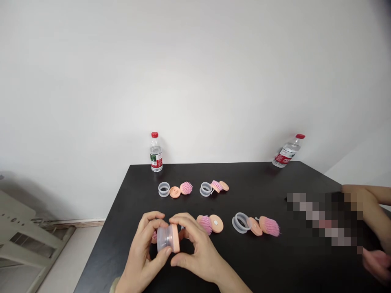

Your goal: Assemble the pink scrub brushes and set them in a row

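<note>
Near the front of the table, my left hand (143, 248) has its fingers and thumb wrapped round a translucent plastic body (164, 238) with a narrowed waist. A peach-coloured cap (175, 238) sits against its right end. My right hand (200, 250) is curled at the cap, its index finger at the top edge and its thumb near the bottom. Behind my left hand, part of a pink-bristled piece (154, 237) shows. Just beyond my right hand lie a pink-bristled brush head (204, 224) and a peach disc with a white centre (216, 223).
Other sets lie on the black table (253, 179), with translucent rings (164, 189), peach discs (175, 192) and pink brush heads (270, 226). Water bottles stand at the back left (156, 156) and back right (287, 154). Another person's arm (366, 207) reaches in from the right, beside a pixelated patch.
</note>
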`<state>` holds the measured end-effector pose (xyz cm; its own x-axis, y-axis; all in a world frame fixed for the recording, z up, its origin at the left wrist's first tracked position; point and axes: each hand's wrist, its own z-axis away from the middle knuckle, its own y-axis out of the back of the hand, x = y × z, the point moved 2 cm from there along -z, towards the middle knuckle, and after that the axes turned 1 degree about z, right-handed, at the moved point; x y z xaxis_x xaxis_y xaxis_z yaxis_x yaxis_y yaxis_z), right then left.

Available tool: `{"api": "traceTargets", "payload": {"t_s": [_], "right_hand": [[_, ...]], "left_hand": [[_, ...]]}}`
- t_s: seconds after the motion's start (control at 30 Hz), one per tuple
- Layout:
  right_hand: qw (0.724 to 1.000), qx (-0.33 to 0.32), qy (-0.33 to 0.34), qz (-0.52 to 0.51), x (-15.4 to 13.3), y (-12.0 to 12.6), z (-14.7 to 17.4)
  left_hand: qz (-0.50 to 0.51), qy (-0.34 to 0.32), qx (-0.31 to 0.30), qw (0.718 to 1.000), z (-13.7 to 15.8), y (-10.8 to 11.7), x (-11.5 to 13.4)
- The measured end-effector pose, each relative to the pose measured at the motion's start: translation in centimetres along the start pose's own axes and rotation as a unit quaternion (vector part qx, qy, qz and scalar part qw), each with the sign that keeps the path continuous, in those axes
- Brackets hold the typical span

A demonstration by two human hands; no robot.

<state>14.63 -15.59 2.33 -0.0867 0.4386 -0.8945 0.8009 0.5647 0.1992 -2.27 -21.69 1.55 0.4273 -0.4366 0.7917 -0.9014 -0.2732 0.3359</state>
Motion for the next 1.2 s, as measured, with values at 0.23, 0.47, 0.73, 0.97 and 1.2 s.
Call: {"api": "traceTargets", "payload": {"t_s": [0.23, 0.47, 0.73, 0.97, 1.2], "right_hand": [[1.000, 0.013, -0.003, 0.014, -0.02, -0.06, 0.09], [1.000, 0.007, -0.006, 0.027, 0.06, -0.04, 0.00], [0.999, -0.001, 0.001, 0.051, -0.11, -0.09, 0.32], [0.997, -0.004, 0.032, 0.069, 0.08, -0.07, 0.42], [0.999, -0.006, 0.030, 0.032, 0.37, -0.14, 0.20]], "left_hand": [[0.011, 0.005, -0.005, 1.000, 0.11, 0.06, -0.08], [0.009, 0.009, -0.003, 1.000, -0.09, 0.08, -0.18], [0.005, 0.011, -0.012, 1.000, -0.30, -0.03, 0.01], [0.001, 0.010, -0.018, 1.000, -0.15, 0.05, -0.15], [0.000, 0.008, -0.018, 1.000, -0.13, 0.17, -0.44]]}}
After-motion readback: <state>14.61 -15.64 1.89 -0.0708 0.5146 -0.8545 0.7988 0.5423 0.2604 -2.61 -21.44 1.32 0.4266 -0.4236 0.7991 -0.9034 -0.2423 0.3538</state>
